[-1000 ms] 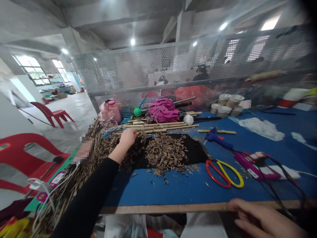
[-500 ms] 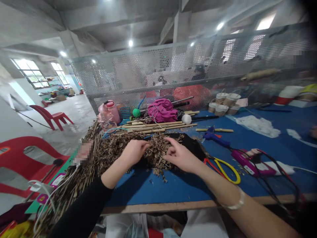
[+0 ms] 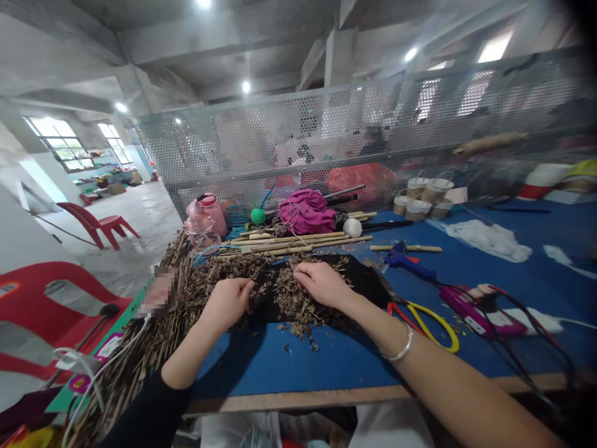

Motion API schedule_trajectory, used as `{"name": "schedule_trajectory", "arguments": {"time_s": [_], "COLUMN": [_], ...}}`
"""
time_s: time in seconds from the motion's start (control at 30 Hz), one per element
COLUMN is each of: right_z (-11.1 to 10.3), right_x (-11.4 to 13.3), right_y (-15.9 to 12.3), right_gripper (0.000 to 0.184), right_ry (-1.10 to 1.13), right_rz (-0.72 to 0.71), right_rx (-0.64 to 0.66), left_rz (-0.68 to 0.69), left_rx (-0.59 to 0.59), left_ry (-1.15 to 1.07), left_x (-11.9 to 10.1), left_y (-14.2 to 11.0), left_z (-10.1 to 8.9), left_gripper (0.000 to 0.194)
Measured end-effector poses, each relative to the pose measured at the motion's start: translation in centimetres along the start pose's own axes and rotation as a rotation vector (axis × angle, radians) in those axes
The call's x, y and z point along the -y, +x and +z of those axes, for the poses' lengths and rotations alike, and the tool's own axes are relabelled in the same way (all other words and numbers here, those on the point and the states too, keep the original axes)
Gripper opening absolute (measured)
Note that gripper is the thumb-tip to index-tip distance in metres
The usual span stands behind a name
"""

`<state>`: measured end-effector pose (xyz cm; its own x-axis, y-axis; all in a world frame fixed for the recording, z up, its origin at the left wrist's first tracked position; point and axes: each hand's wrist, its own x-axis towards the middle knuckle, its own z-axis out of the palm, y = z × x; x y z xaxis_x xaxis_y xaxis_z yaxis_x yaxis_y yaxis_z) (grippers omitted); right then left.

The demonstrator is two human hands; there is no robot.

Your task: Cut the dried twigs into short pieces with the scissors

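My left hand (image 3: pixel 229 303) is closed in a pinch at the right edge of a heap of dried brown plant sprigs (image 3: pixel 209 270); what its fingertips hold is too small to make out. To the right of it, my right hand (image 3: pixel 323 285) has thumb and fingers pinched together on a second heap of dried leaves (image 3: pixel 293 302). A black cloth (image 3: pixel 361 283) lies under this heap and shows between the two heaps. Loose crumbs of leaf are scattered on the blue tabletop (image 3: pixel 289 367) just in front.
Scissors with yellow and red handles (image 3: pixel 452 339), a blue glue gun (image 3: pixel 410 261) and a purple power strip (image 3: pixel 480 311) lie right. Behind are bamboo sticks (image 3: pixel 321 239), magenta cloth (image 3: pixel 305 211) and a pink jug (image 3: pixel 212 214). Long dry stalks (image 3: pixel 144 342) line the left edge.
My hands have moved apart and the left one has drawn back left, baring black cloth between the heaps. My right hand has gone from spread fingers to a pinch on the leaves.
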<state>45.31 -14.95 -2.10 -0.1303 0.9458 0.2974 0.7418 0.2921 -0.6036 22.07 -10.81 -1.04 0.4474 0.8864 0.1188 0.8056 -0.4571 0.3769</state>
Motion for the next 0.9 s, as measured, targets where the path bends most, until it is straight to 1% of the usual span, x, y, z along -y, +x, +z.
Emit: {"name": "schedule_trajectory", "arguments": {"time_s": [0.07, 0.1, 0.13, 0.17, 0.2, 0.23, 0.27, 0.3, 0.33, 0.37, 0.4, 0.43, 0.47, 0.5, 0.53, 0.57, 0.6, 0.7, 0.8, 0.83, 0.9], "right_z": [-0.3, -0.4, -0.6, -0.8, -1.0, -1.3, -1.7, -2.2, -2.7, -3.2, -3.7, -4.1, -4.6, -4.9, -5.2, -5.5, -5.7, -6.0, -6.0, -5.9, -5.6], "right_x": [0.0, -0.1, -0.3, -0.5, -0.8, -1.1, -1.5, -1.9, -2.3, -2.9, -3.4, -4.0, -4.6, -5.2, -5.7, -6.3, -6.8, -8.3, -9.7, -10.2, -11.0], "right_y": [-0.6, -1.0, -1.5, -2.0, -2.6, -3.3, -4.1, -5.0, -5.9, -6.9, -7.9, -9.0, -10.0, -11.1, -12.1, -13.0, -13.8, -15.6, -16.5, -16.7, -16.8], "right_gripper": [0.026, 0.024, 0.025, 0.033, 0.043, 0.049, 0.049, 0.043, 0.036, 0.031, 0.027, 0.025, 0.024, 0.024, 0.024, 0.025, 0.025, 0.029, 0.035, 0.037, 0.04], "right_ry": [-0.096, -0.13, -0.16, -0.185, -0.207, -0.223, -0.231, -0.234, -0.237, -0.243, -0.254, -0.268, -0.283, -0.295, -0.305, -0.315, -0.329, -0.381, -0.466, -0.5, -0.563], "right_rz": [-0.009, 0.002, 0.019, 0.038, 0.059, 0.077, 0.093, 0.114, 0.143, 0.181, 0.225, 0.27, 0.313, 0.351, 0.383, 0.413, 0.441, 0.485, 0.478, 0.479, 0.491], "right_rx": [-0.005, 0.008, 0.027, 0.043, 0.055, 0.064, 0.073, 0.077, 0.082, 0.087, 0.089, 0.093, 0.098, 0.104, 0.107, 0.102, 0.086, -0.015, -0.099, -0.115, -0.151], "left_rz": [-0.097, -0.158, -0.222, -0.283, -0.331, -0.36, -0.361, -0.331, -0.267, -0.176, -0.056, 0.066, 0.159, 0.209, 0.23, 0.229, 0.218, 0.213, 0.265, 0.286, 0.314], "left_rx": [-0.053, -0.1, -0.163, -0.23, -0.296, -0.352, -0.396, -0.415, -0.402, -0.351, -0.251, -0.117, 0.022, 0.122, 0.175, 0.196, 0.191, 0.176, 0.205, 0.198, 0.141], "left_ry": [0.072, 0.127, 0.189, 0.247, 0.294, 0.326, 0.337, 0.325, 0.289, 0.235, 0.167, 0.096, 0.036, -0.008, -0.037, -0.058, -0.071, -0.077, -0.068, -0.075, -0.096], "left_x": [1.2, 1.7, 2.1, 2.2, 2.0, 1.6, 0.9, 0.1, -0.8, -1.8, -2.7, -3.5, -4.2, -4.7, -5.1, -5.3, -5.5, -5.6, -5.5, -5.5, -5.6], "left_y": [0.0, 0.0, 0.0, -0.1, -0.3, -0.5, -0.7, -1.0, -1.3, -1.6, -1.9, -2.2, -2.4, -2.5, -2.5, -2.5, -2.3, -1.2, 0.2, 0.6, 1.7], "left_z": [-0.3, -0.5, -0.6, -0.7, -0.7, -0.6, -0.4, 0.0, 0.6, 1.4, 2.3, 3.3, 4.4, 5.5, 6.5, 7.4, 8.0, 8.9, 8.6, 8.3, 7.8], "left_gripper": [0.041, 0.038, 0.036, 0.037, 0.043, 0.05, 0.054, 0.055, 0.054, 0.053, 0.054, 0.058, 0.067, 0.077, 0.083, 0.082, 0.077, 0.045, 0.021, 0.017, 0.014]}}
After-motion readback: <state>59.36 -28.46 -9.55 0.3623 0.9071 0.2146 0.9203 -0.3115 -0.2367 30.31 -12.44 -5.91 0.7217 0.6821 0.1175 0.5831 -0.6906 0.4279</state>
